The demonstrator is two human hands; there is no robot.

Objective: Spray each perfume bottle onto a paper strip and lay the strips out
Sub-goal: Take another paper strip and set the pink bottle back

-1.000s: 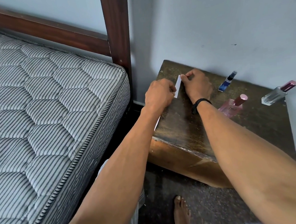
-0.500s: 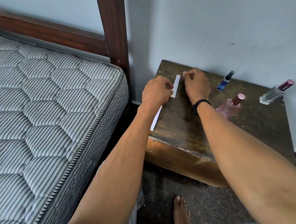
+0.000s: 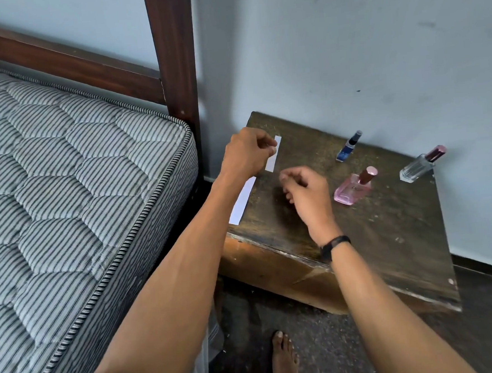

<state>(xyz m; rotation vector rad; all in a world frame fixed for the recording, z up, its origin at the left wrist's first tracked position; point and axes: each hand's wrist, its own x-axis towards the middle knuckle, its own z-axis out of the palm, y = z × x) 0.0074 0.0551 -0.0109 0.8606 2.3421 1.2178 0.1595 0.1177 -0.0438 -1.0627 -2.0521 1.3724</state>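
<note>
Over the middle of the worn dark wooden desk (image 3: 388, 234), the right hand (image 3: 303, 191) hovered with its fingers loosely curled and nothing visible in them. Towards the desk's left edge, the left hand (image 3: 247, 154) pinched a narrow white paper strip (image 3: 273, 155) between thumb and fingertips, the strip lying flat on the desk top. A wider white length (image 3: 242, 201) showed below that wrist, at the desk's left edge; whether it was the same piece could not be told.

Right of the desk's middle stood a square pink glass bottle (image 3: 353, 192). A clear glass bottle (image 3: 419, 167) and a slim blue bottle (image 3: 348, 147) stood along the desk's far side by the wall.

The strip was probably feather-light and limp, best pinched at one end. The glass bottles looked smooth and breakable, best gripped round the body, a finger on the cap.
</note>
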